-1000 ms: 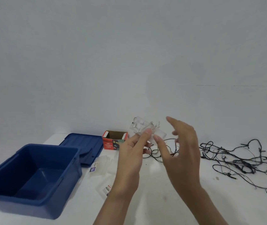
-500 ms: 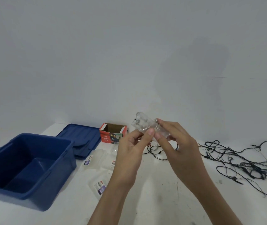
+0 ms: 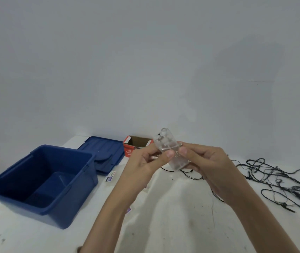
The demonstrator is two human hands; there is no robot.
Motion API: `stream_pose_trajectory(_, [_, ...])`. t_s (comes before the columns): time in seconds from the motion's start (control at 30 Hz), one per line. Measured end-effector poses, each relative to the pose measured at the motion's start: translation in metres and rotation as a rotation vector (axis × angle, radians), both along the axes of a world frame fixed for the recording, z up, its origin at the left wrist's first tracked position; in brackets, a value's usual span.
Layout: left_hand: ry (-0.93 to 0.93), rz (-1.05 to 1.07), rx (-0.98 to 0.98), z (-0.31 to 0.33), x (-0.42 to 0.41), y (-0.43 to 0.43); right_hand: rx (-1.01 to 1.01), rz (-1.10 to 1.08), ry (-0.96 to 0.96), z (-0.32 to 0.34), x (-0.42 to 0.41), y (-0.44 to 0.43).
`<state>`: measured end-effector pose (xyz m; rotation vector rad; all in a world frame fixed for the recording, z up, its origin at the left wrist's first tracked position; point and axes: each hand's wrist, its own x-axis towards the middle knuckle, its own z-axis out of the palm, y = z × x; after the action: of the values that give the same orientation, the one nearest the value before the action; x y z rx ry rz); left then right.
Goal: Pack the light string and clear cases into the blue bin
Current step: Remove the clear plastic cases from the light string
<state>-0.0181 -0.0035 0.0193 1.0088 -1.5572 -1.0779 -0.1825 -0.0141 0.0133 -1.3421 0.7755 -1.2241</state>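
Above the white table [image 3: 163,227], a small clear plastic case [image 3: 171,152] is pinched between the fingers and thumbs of the left hand [image 3: 145,167] and right hand [image 3: 207,167], apart from the empty dark-blue plastic bin [image 3: 27,207] at the left. The step is judged to be the handling of one case before packing; next, it must be carried left and lowered into the bin. Farther off, the tangled black light string [image 3: 291,190] lies unpacked at the right.

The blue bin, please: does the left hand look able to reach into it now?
Probably yes: the blue bin stands open on that side with nothing between it and the left hand, though that hand grips the clear case.
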Motion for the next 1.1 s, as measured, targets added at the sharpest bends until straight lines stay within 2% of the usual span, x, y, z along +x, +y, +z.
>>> stream_pose_trajectory(0.1, [-0.116, 0.042, 0.051, -0.005, 0.014, -0.009, -0.033, 0.043, 0.075, -0.008, 0.013, -0.008])
stream_pose_trajectory(0.2, [-0.252, 0.108, 0.094, -0.016, 0.024, -0.021, 0.011, -0.017, 0.03, -0.026, 0.029, -0.018])
stream_pose_trajectory(0.37, [-0.456, 0.145, 0.196, -0.04, 0.042, -0.023, 0.306, -0.126, -0.134, -0.054, 0.051, -0.026])
stream_pose_trajectory(0.5, [-0.965, 0.291, 0.264, -0.087, 0.067, -0.023, 0.435, -0.161, -0.137, -0.065, 0.054, -0.026])
stream_pose_trajectory(0.53, [-1.078, 0.262, 0.326, -0.099, 0.072, -0.021, 0.448, -0.159, -0.133, -0.066, 0.054, -0.026])
stream_pose_trajectory(0.6, [-1.182, 0.165, 0.419, -0.12, 0.078, -0.015, 0.462, -0.146, -0.126, -0.067, 0.053, -0.026])
stream_pose_trajectory(0.73, [-1.212, 0.148, 0.384, -0.139, 0.081, -0.007, 0.449, -0.127, -0.101, -0.068, 0.049, -0.027])
stream_pose_trajectory(0.83, [-1.201, 0.167, 0.296, -0.128, 0.08, -0.002, 0.439, -0.129, -0.099, -0.067, 0.045, -0.026])
stream_pose_trajectory(1.0, [-0.871, 0.219, 0.027, -0.076, 0.06, 0.006, 0.284, -0.119, -0.08, -0.045, 0.041, -0.014])
stream_pose_trajectory(1.1, [-0.611, 0.229, -0.123, -0.054, 0.044, 0.008, 0.139, -0.197, -0.047, -0.029, 0.04, -0.003])
